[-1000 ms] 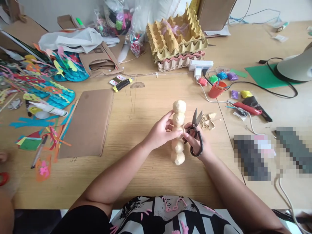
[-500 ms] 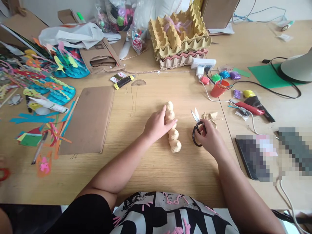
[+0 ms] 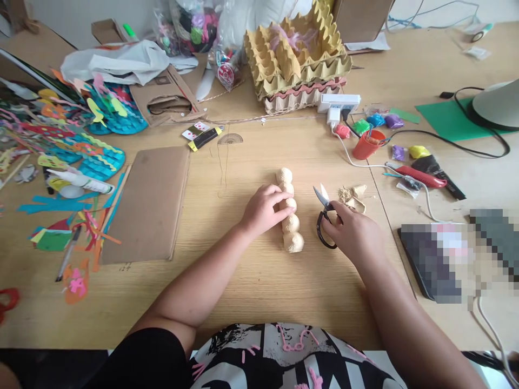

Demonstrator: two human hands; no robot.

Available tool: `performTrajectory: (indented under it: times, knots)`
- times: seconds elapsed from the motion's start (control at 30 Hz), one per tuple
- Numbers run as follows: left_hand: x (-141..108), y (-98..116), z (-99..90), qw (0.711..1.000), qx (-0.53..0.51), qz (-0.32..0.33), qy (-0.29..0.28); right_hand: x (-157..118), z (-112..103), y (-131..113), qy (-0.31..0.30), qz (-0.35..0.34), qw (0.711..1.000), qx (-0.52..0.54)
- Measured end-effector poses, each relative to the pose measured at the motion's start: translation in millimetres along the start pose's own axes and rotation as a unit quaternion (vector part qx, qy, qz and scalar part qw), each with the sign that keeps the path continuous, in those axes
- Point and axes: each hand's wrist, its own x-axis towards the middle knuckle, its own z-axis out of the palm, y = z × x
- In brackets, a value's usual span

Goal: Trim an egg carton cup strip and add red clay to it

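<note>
**Left hand (image 3: 263,209) on the bumpy strip (image 3: 291,223), scissors (image 3: 323,201) in the right hand (image 3: 357,232)**

From my end of the link, I begin at the brown cardboard sheet (image 3: 144,208), flat on the worktop (image 3: 284,286). To its right, the left hand reaches over the bumpy strip, which lies near the middle of the wood, its length running away from the person. Thumb and fingers stand spread across its midsection, touching it (whether they pinch, I cannot tell from here). Apart from it on the right, the scissors slant away and leftward, blades parted. I see the right hand's fingers curled tight around the handles. Just beyond are the torn scraps (image 3: 359,190); farther off stands a red cup (image 3: 365,148).
</note>
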Motion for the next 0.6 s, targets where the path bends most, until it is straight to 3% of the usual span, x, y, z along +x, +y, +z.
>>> performTrajectory:
  times: [0.27, 0.47, 0.6]
  knots:
    - [0, 2, 0.6, 1.0, 0.002, -0.019, 0.013, 3, 7, 4, 0.011, -0.003, 0.999, -0.033]
    - [1, 17, -10.4, 0.994, -0.035, -0.103, -0.022, 2, 6, 5, 0.006, -0.012, 1.0, -0.005]
    - [3, 24, -24.4, 0.988, -0.093, -0.104, -0.063, 2, 8, 10, 0.003, -0.009, 1.0, 0.022]
